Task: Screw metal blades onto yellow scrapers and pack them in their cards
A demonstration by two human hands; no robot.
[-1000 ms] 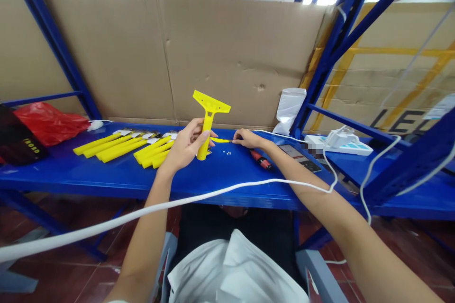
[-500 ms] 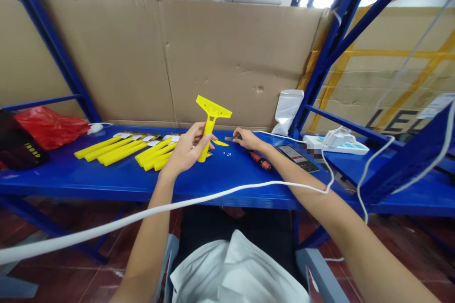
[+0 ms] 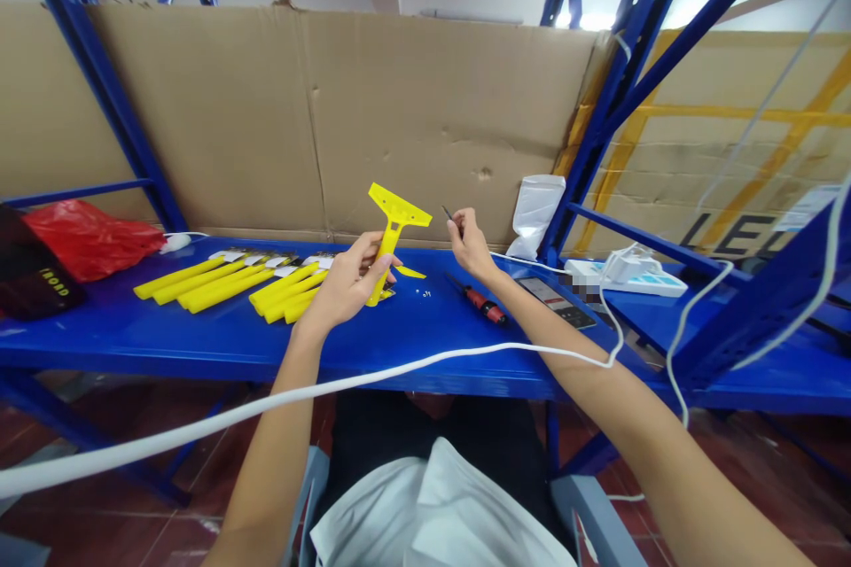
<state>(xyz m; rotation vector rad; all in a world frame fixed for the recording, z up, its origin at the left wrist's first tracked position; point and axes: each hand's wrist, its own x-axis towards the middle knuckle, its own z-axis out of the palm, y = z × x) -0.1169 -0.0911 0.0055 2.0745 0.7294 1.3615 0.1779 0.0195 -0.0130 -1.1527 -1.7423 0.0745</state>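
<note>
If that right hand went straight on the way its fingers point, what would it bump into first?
Likely the cardboard behind the table, the thin dark piece in the right hand touching first; the yellow scraper seems just left of that line, though depth is unclear.

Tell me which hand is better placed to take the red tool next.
Right hand, probably: it is nearer the red tool, though pinching a thin piece; the left hand grips the yellow scraper.

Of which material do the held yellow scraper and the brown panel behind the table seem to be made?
Held yellow scraper: probably moulded plastic, smooth with uniform colour and slight sheen. Brown panel: apparently cardboard, matte, with visible creases and dents.
</note>
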